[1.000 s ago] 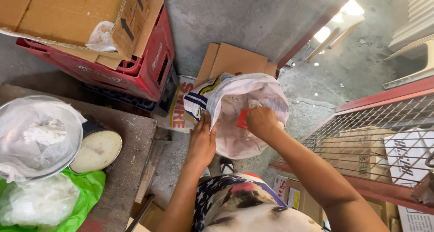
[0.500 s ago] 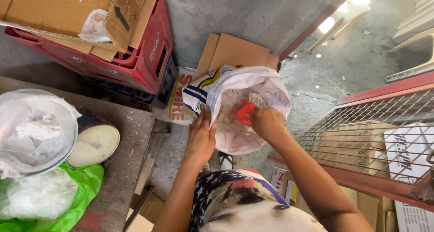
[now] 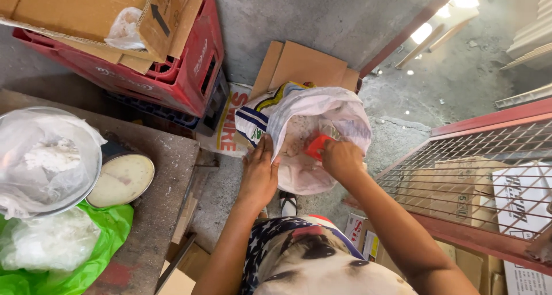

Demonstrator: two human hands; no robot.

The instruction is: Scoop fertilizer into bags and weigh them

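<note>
An open white sack (image 3: pixel 336 108) lined with clear plastic stands on the floor below me, with pale powder inside. My left hand (image 3: pixel 260 171) grips the sack's near left rim and holds it open. My right hand (image 3: pixel 340 158) reaches into the sack's mouth and holds a small red scoop (image 3: pixel 315 147) over the powder. Most of the scoop is hidden by my fingers.
A grey table (image 3: pixel 164 186) at left carries a metal bowl (image 3: pixel 92 157) lined with a plastic bag, a round lid (image 3: pixel 122 180) and a green bag (image 3: pixel 109 237). Red crates (image 3: pixel 172 79) topped with cardboard (image 3: pixel 69 8) stand behind. Flat cardboard (image 3: pixel 305 65) lies beyond the sack. A red wire-mesh cage (image 3: pixel 477 157) is at right.
My right hand has moved slightly within the sack's mouth and the red scoop shows more. My left hand stays on the rim.
</note>
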